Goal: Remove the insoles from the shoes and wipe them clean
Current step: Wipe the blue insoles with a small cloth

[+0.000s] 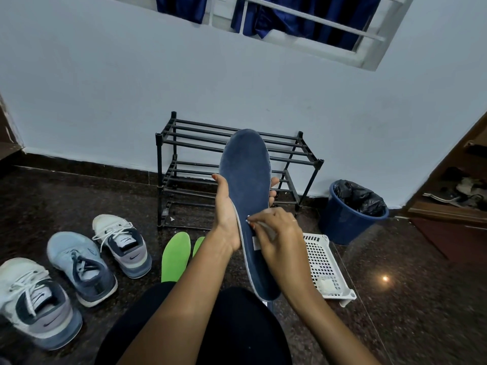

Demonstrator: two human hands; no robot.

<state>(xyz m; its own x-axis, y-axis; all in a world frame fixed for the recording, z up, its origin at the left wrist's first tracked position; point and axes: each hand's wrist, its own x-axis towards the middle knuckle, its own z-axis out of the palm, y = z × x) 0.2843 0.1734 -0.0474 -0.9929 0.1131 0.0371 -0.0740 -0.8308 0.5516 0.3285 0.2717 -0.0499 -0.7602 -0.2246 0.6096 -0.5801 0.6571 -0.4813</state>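
Observation:
A long dark blue insole (246, 185) stands upright in front of me, toe end up. My left hand (228, 217) grips it round the middle from behind, thumb on the left edge and fingertips showing at the right edge. My right hand (276, 233) pinches a small white wipe (255, 239) against the insole's lower half. Two green insoles (175, 256) lie on the dark floor below my left arm. Three sneakers stand at the left: a white and grey one (122, 243), a light blue one (81, 267) and a white and grey one (34, 301).
An empty black shoe rack (181, 169) stands against the pale wall. A blue bin (350, 217) lined with a black bag sits to its right. A white perforated basket (325, 262) holding a crumpled white wad lies by my right arm. A wooden cabinet (453, 201) is at right.

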